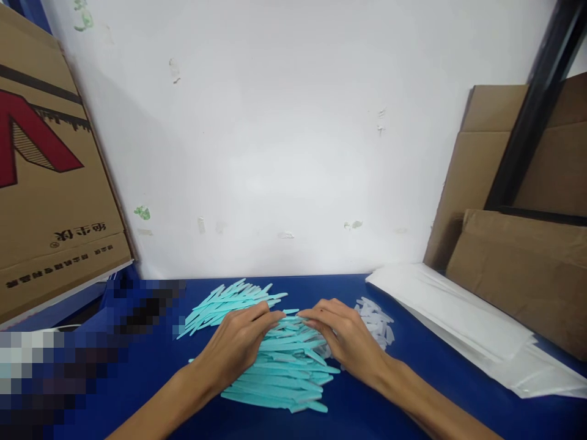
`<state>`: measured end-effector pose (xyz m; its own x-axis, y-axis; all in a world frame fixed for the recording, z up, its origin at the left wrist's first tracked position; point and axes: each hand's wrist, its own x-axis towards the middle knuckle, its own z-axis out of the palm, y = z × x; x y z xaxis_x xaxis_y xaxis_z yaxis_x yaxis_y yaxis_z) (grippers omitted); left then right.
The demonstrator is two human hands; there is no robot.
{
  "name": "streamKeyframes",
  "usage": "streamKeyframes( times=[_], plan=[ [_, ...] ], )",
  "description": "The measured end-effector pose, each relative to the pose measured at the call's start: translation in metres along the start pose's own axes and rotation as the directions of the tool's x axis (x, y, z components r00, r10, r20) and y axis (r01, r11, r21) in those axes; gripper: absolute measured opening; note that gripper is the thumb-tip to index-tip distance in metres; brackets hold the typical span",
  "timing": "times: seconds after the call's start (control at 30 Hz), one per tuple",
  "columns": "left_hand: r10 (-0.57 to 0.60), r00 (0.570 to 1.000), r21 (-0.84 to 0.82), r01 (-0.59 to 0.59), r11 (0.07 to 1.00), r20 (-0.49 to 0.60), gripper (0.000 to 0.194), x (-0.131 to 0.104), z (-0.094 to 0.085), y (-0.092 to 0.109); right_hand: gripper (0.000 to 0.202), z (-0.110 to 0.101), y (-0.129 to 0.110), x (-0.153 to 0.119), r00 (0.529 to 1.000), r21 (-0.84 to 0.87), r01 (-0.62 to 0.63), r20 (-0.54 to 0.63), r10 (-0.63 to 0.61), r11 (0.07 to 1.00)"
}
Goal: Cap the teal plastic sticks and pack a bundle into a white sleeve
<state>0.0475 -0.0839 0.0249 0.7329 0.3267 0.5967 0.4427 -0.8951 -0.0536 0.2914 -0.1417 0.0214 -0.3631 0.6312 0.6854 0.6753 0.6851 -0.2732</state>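
Note:
Many thin turquoise sticks [279,379] with pointed ends lie in a heap on the blue table [160,379]. My left hand [245,333] is over the heap's upper left side, its thumb and fingers pinched at one end of a turquoise stick [290,313]. At that stick's other end, my right hand [337,330] has its fingertips together. Behind my left hand spreads a second group of turquoise sticks [224,302]. Small translucent pieces [376,321] are piled beside and partly behind my right hand.
White sheets or bags [458,311] lie along the right side of the table. Cardboard [518,263] leans behind them, near a black post [527,116]. A large printed carton [50,183] stands at the left. A white wall [275,134] rises behind the table.

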Motion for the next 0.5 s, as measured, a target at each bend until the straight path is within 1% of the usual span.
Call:
streamKeyframes(
  times=[0.1,0.2,0.27,0.33,0.4,0.43,0.5],
  plan=[
    [-0.007,1.000,0.017,0.007,1.000,0.017,0.029,0.000,0.001,0.001,0.026,-0.003,0.001,0.002,1.000,-0.010,-0.007,0.024,0.007,1.000],
    [-0.023,0.998,0.022,0.021,1.000,0.062,0.028,0.004,-0.001,0.002,0.024,-0.007,0.007,0.005,0.998,-0.030,-0.009,0.055,0.011,1.000],
    [-0.039,0.995,0.054,0.034,0.998,0.090,0.026,0.006,-0.004,-0.001,0.023,-0.009,0.013,0.006,0.997,-0.065,-0.027,0.068,0.031,0.998],
    [-0.084,0.992,0.117,0.074,0.990,0.089,0.026,0.006,-0.006,-0.009,0.027,-0.011,0.018,0.005,0.995,-0.112,-0.070,0.060,0.077,0.991],
    [-0.166,0.984,0.180,0.153,0.972,0.063,0.028,0.004,-0.009,-0.023,0.031,-0.013,0.022,0.004,0.993,-0.155,-0.108,0.035,0.115,0.982],
    [-0.209,0.976,0.203,0.194,0.960,0.055,0.029,0.003,-0.010,-0.031,0.030,-0.014,0.024,0.003,0.992,-0.171,-0.115,0.027,0.121,0.978],
    [-0.268,0.961,0.213,0.248,0.945,0.073,0.032,-0.002,-0.011,-0.048,0.028,-0.014,0.027,0.002,0.993,-0.200,-0.107,0.019,0.113,0.974]
  ],
)
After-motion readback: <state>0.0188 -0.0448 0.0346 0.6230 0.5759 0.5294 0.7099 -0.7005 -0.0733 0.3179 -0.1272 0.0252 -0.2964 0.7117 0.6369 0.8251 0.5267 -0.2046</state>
